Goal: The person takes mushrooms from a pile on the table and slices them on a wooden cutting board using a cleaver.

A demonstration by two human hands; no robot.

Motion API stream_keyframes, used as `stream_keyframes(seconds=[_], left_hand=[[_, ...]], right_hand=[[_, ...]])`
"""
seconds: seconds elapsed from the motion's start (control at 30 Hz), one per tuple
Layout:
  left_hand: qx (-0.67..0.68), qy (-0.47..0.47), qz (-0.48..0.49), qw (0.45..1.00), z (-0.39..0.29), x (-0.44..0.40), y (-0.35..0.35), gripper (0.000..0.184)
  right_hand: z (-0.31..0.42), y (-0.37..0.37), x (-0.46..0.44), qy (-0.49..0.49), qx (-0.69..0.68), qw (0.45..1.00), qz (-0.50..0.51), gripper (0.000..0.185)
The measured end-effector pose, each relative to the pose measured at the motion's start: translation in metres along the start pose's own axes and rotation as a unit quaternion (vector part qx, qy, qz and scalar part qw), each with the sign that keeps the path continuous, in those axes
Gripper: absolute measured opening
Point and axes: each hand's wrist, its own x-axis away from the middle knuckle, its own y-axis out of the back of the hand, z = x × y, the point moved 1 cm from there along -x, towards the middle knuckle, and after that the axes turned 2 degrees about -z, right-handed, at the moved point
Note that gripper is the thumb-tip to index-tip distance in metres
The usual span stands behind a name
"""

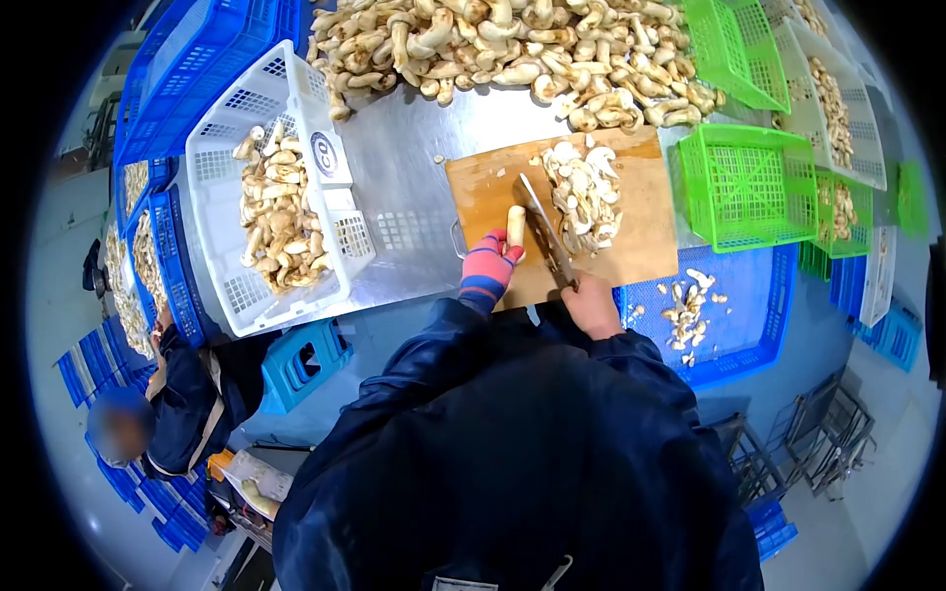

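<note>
My left hand (489,264), in a pink and blue striped glove, grips a pale mushroom (515,227) that points away from me over the wooden cutting board (473,187). My bare right hand (592,303) is closed round the handle of a knife (548,229). Its blade slants up and left across the board, just right of the mushroom and apart from it. To the right of the blade lies a heap of sliced mushroom pieces (583,192).
Whole mushrooms (512,49) are piled at the back of the metal table (404,138). A white crate (212,177) of mushrooms stands left, a green basket (749,187) right. Below it, a blue crate (759,335) holds scraps. Another person (192,394) works at far left.
</note>
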Motion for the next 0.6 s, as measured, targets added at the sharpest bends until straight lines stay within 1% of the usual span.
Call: stream_keyframes(seconds=[0.03, 0.07, 0.1, 0.13, 0.17, 0.3, 0.33, 0.4, 0.43, 0.47, 0.57, 0.6], left_hand=[[-0.122, -0.052, -0.043, 0.99, -0.004, 0.002, -0.001, 0.043], [-0.168, -0.09, -0.11, 0.976, -0.004, 0.002, -0.003, 0.048], [-0.151, -0.096, -0.133, 0.975, -0.004, 0.002, -0.002, 0.048], [-0.133, -0.101, -0.157, 0.973, -0.003, 0.0, 0.0, 0.048], [-0.117, -0.105, -0.18, 0.971, -0.003, -0.003, 0.003, 0.048], [-0.016, 0.021, -0.132, 0.991, -0.003, -0.007, 0.021, 0.048], [-0.01, 0.015, -0.128, 0.992, 0.009, -0.013, 0.02, 0.044], [0.182, 0.084, -0.076, 0.977, 0.021, -0.023, 0.013, 0.041], [0.275, 0.119, -0.05, 0.953, 0.023, -0.025, 0.012, 0.04], [0.32, 0.13, -0.012, 0.938, 0.024, -0.027, 0.008, 0.037], [0.304, 0.12, -0.041, 0.944, 0.012, -0.025, -0.002, 0.036], [0.328, 0.116, -0.048, 0.936, 0.016, -0.028, -0.007, 0.034]], right_hand=[[0.009, 0.001, 0.003, -0.002, 0.0, 1.0, 0.005, 0.027], [0.021, 0.004, 0.005, -0.002, 0.0, 1.0, 0.01, 0.028], [0.026, 0.005, 0.007, -0.004, -0.001, 1.0, 0.016, 0.028], [0.015, -0.007, 0.004, 0.025, -0.016, 0.999, 0.012, 0.028], [0.013, -0.009, 0.003, 0.03, -0.015, 0.999, 0.012, 0.028], [0.012, -0.014, 0.005, 0.036, -0.014, 0.999, 0.0, 0.027], [0.01, -0.015, 0.006, 0.033, -0.013, 0.999, -0.005, 0.027], [0.007, -0.016, 0.007, 0.035, -0.001, 0.999, 0.02, 0.025], [0.007, -0.017, 0.008, 0.037, 0.005, 0.999, 0.034, 0.024], [0.008, -0.017, 0.011, 0.039, 0.026, 0.999, 0.027, 0.023], [0.018, -0.012, 0.018, 0.041, 0.087, 0.995, 0.01, 0.019], [0.019, -0.011, 0.019, 0.04, 0.106, 0.994, 0.007, 0.018]])
